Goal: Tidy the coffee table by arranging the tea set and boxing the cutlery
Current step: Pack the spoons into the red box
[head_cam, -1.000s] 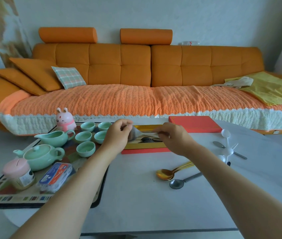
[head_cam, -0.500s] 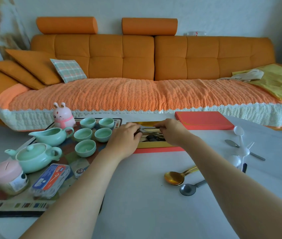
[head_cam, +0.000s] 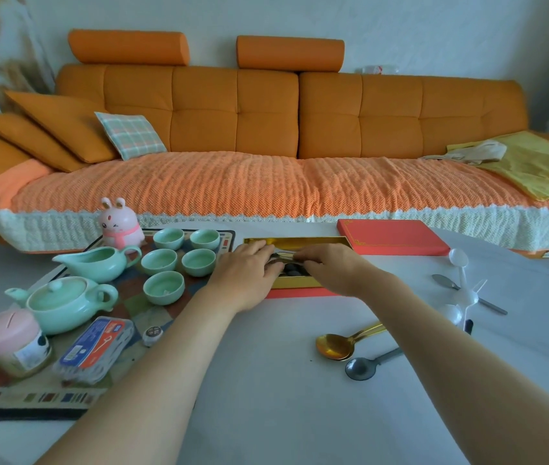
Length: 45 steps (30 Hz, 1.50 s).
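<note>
Left hand (head_cam: 246, 276) lies over the left end of the box (head_cam: 299, 242), fingers down inside. Right hand (head_cam: 330, 267) has its fingertips at the handle of a spoon (head_cam: 284, 255). Whether either hand grips or has let go cannot be told. A second ago the spoon was held raised over the box; it is now down inside, above dark pieces already boxed. Judged: one more item stowed. Outstanding on the table: gold spoon (head_cam: 333, 345), grey spoon (head_cam: 362, 368), further pieces to the right, and the lid (head_cam: 393, 237), still off. The cups (head_cam: 164, 286) stand grouped on the mat (head_cam: 31, 397).
</note>
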Each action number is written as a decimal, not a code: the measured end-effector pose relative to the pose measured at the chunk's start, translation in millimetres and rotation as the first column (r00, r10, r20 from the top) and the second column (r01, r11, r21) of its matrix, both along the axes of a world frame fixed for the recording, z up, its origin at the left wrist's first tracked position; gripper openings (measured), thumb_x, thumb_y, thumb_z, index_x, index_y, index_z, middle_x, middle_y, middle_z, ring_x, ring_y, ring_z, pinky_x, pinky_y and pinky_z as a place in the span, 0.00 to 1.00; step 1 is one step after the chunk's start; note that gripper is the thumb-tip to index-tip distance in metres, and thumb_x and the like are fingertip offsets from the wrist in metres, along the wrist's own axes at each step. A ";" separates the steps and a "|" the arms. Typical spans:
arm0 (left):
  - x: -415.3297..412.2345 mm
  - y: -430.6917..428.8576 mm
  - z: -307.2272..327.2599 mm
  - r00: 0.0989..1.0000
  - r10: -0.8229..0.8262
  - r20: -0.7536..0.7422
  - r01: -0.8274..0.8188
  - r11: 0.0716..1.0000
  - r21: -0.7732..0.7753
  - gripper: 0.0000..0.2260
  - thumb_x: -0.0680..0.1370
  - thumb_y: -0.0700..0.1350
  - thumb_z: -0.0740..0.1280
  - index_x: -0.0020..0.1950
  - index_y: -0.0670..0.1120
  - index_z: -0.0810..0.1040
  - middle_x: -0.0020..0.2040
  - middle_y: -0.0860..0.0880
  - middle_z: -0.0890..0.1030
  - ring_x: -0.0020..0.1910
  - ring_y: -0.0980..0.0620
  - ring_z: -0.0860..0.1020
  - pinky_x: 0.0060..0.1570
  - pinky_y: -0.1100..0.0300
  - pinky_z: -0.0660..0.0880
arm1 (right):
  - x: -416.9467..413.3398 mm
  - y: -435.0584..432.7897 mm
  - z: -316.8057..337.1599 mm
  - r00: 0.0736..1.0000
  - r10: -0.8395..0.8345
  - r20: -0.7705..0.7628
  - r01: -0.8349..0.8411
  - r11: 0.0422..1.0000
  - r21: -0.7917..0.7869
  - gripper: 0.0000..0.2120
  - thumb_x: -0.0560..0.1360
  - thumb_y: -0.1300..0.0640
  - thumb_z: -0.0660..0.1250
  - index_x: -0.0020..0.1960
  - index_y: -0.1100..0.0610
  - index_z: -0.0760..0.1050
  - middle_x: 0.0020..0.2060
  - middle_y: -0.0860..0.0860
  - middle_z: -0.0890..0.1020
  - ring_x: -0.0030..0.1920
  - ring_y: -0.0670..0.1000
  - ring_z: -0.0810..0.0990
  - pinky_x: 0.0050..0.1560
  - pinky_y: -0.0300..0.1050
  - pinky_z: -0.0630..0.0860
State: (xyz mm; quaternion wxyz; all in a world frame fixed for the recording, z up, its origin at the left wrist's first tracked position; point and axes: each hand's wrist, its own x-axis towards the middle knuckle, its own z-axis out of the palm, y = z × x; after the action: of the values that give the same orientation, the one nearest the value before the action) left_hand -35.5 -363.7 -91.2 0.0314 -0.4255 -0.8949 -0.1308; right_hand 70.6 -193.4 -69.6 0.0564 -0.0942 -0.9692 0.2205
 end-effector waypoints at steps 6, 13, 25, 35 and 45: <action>19.2 -2.6 11.1 0.982 -0.086 -0.167 0.109 0.985 0.134 0.22 0.81 0.56 0.59 0.73 0.50 0.69 0.68 0.53 0.69 0.67 0.51 0.64 0.66 0.54 0.63 | 22.3 11.4 -1.1 0.957 0.080 -0.280 -0.020 0.977 0.211 0.20 0.73 0.65 0.62 0.61 0.52 0.80 0.59 0.51 0.79 0.59 0.52 0.75 0.61 0.48 0.73; 64.3 0.6 26.9 0.973 -0.229 0.011 0.222 0.952 0.212 0.08 0.79 0.48 0.64 0.57 0.52 0.77 0.49 0.56 0.75 0.51 0.54 0.74 0.47 0.59 0.73 | 64.3 8.6 22.1 0.988 0.090 -0.122 -0.078 0.992 0.104 0.15 0.73 0.61 0.62 0.45 0.44 0.83 0.39 0.35 0.78 0.38 0.37 0.75 0.38 0.30 0.68; 96.1 -2.6 28.6 0.860 -0.241 0.450 0.325 0.938 -0.119 0.26 0.73 0.39 0.67 0.67 0.60 0.71 0.57 0.58 0.74 0.54 0.54 0.76 0.55 0.52 0.79 | 97.0 13.9 17.0 0.946 0.108 0.305 -0.145 0.984 0.102 0.03 0.74 0.49 0.71 0.45 0.42 0.83 0.43 0.37 0.81 0.46 0.39 0.77 0.48 0.37 0.71; 88.4 -2.7 25.2 0.890 -0.267 0.369 0.294 0.956 -0.018 0.19 0.71 0.54 0.75 0.61 0.60 0.77 0.57 0.60 0.75 0.54 0.59 0.75 0.53 0.62 0.74 | 88.4 11.4 15.0 0.967 0.119 0.225 -0.121 0.993 -0.003 0.05 0.79 0.51 0.65 0.48 0.44 0.79 0.47 0.40 0.78 0.50 0.44 0.77 0.51 0.40 0.73; 46.2 -5.6 38.5 0.948 -0.055 0.313 -0.071 0.923 0.377 0.07 0.83 0.49 0.59 0.55 0.55 0.77 0.42 0.56 0.78 0.40 0.58 0.76 0.39 0.59 0.72 | 58.9 4.3 19.3 0.955 0.043 -0.295 -0.039 0.999 0.021 0.09 0.80 0.60 0.63 0.54 0.53 0.81 0.42 0.42 0.77 0.39 0.37 0.75 0.39 0.27 0.68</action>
State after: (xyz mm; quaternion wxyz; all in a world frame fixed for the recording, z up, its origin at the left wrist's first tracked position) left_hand 10.7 -369.2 -52.7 -0.0300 -0.3807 -0.8469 -0.3700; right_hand 129.5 -189.1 -50.3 0.1967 -0.0397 -0.9533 0.2258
